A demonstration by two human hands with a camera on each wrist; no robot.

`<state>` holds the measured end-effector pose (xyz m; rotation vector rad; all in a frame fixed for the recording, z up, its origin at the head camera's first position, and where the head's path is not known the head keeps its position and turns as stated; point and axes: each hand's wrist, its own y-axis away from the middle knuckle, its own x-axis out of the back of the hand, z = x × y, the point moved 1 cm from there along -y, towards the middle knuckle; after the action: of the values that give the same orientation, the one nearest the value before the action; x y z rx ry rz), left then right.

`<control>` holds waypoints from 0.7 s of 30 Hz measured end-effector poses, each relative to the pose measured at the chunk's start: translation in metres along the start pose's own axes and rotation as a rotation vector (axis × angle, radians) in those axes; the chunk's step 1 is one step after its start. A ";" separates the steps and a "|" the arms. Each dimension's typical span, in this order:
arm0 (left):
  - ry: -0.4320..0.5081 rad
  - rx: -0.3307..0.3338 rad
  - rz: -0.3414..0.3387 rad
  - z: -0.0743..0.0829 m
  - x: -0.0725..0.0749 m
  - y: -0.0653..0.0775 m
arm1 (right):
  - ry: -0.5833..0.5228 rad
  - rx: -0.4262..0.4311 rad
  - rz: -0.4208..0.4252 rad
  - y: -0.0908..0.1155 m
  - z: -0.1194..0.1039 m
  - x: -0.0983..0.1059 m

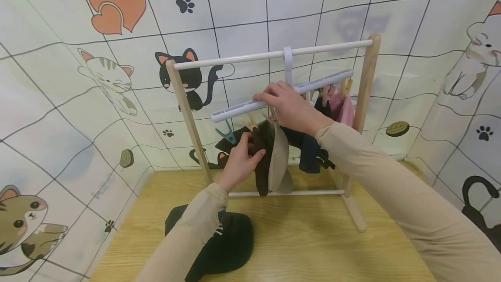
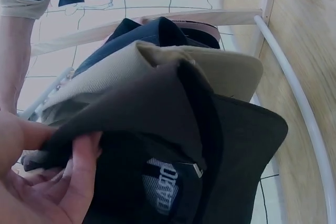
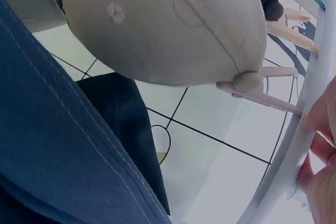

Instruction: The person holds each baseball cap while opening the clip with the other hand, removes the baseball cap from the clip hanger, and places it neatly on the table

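Observation:
In the head view my left hand (image 1: 242,160) pinches a dark brown cap (image 1: 262,177) hanging below the near end of a pale lavender hanger bar (image 1: 235,111). The left wrist view has the fingers and thumb of my left hand (image 2: 50,174) on the edge of that cap (image 2: 131,98), its inside facing the camera. My right hand (image 1: 291,107) grips the bar near its middle; the right wrist view also has it (image 3: 321,156) on the bar. A beige cap (image 1: 278,158) hangs beside the brown one from a pink clothespin (image 3: 262,95). A yellow clothespin (image 1: 250,121) is above the brown cap.
A wooden rack (image 1: 368,86) with a white top rod (image 1: 242,58) carries the hanger. An unused blue clothespin (image 1: 227,134) hangs at the near end. Navy (image 1: 310,156) and pink caps (image 1: 346,110) hang farther right. A dark green cap (image 1: 231,247) lies on the wooden table (image 1: 313,247).

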<state>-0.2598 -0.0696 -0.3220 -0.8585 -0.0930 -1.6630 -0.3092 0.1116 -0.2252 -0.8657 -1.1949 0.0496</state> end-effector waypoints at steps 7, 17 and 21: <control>-0.176 -0.129 0.036 -0.008 -0.005 0.000 | 0.060 -0.047 0.071 0.004 -0.004 -0.011; -0.392 -0.194 0.107 -0.017 -0.012 0.000 | 0.094 -0.207 0.193 0.009 -0.028 -0.022; -0.396 -0.216 0.112 -0.019 -0.014 0.000 | 0.078 -0.240 0.295 0.016 -0.037 -0.025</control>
<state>-0.2685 -0.0675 -0.3444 -1.3272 -0.1373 -1.3973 -0.2829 0.0906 -0.2584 -1.2401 -1.0052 0.1127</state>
